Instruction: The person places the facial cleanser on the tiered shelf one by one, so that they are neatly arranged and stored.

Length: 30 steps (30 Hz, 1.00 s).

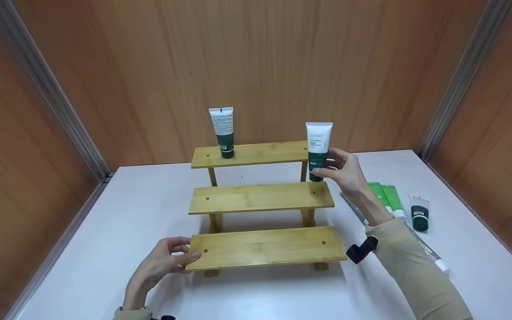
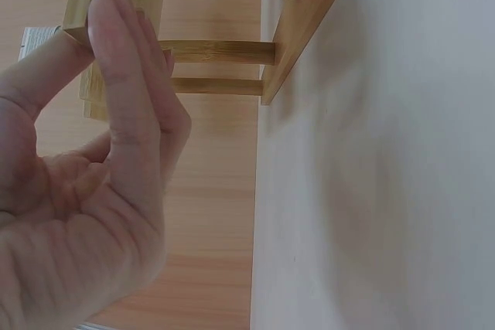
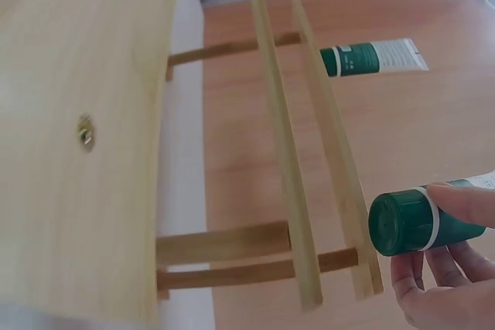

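Observation:
A three-step bamboo display rack (image 1: 260, 198) stands on the white table. My left hand (image 1: 162, 262) grips the left end of its lowest shelf, thumb on top; the left wrist view shows the fingers (image 2: 124, 90) at that shelf's end. In my right hand (image 1: 347, 173) is a white and dark green squeeze tube (image 1: 319, 138), pinched near its cap and held upright, cap down. It hangs by the right end of the top shelf; in the right wrist view its cap (image 3: 390, 226) is close to that shelf. Another such tube (image 1: 223, 129) stands cap down on the top shelf's left.
Right of the rack lie two bright green tubes (image 1: 393, 200) and a smaller white and dark green tube (image 1: 419, 213). A long slim grey item (image 1: 429, 253) with a white end passes partly behind my right forearm. Wood-grain panels (image 1: 265, 71) enclose the table at the back and sides.

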### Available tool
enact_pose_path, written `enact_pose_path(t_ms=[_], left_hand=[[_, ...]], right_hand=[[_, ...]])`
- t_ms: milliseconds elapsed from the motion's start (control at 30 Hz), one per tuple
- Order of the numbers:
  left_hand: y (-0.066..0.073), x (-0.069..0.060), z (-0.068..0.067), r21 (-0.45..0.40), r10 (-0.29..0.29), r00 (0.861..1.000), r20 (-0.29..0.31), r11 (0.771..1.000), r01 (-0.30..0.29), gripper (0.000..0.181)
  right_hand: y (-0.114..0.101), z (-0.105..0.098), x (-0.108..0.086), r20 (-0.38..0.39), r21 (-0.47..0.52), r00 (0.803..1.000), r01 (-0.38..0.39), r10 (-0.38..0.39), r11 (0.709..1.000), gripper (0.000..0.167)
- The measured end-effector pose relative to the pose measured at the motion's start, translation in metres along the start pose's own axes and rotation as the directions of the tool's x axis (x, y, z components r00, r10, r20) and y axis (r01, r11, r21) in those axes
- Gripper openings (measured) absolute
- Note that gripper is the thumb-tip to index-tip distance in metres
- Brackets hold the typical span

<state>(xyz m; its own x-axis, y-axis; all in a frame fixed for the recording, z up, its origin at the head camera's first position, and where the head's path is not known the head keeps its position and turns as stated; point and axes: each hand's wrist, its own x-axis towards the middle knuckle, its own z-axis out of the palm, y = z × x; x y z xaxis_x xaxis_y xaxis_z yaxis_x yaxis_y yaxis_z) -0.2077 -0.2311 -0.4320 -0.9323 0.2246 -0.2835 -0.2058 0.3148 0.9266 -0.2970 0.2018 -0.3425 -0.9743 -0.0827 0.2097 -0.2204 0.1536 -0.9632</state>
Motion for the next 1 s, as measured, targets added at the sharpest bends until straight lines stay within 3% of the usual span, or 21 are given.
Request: enact_pose_path(t_ms=[467, 700, 1000], left_hand=[[-0.002, 0.0, -0.001, -0.001, 0.003, 1.0, 0.012, 1.0, -0.003, 0.079], [-0.004, 0.003, -0.003, -0.071, 0.018, 0.998, 0.056, 0.997, -0.014, 0.077], [-0.008, 0.007, -0.003, -0.131, -0.012, 0.997, 0.077, 0.991, 0.022, 0.075]], right_hand=[[-0.017, 0.041, 0.027, 0.019, 0.067, 1.0, 0.019, -0.02, 0.998, 0.06], [-0.018, 0.06, 0.038, -0.026, 0.036, 0.999, 0.035, -0.034, 0.999, 0.058], [-0.017, 0.075, 0.051, -0.065, 0.067, 0.997, 0.05, -0.045, 0.997, 0.058]])
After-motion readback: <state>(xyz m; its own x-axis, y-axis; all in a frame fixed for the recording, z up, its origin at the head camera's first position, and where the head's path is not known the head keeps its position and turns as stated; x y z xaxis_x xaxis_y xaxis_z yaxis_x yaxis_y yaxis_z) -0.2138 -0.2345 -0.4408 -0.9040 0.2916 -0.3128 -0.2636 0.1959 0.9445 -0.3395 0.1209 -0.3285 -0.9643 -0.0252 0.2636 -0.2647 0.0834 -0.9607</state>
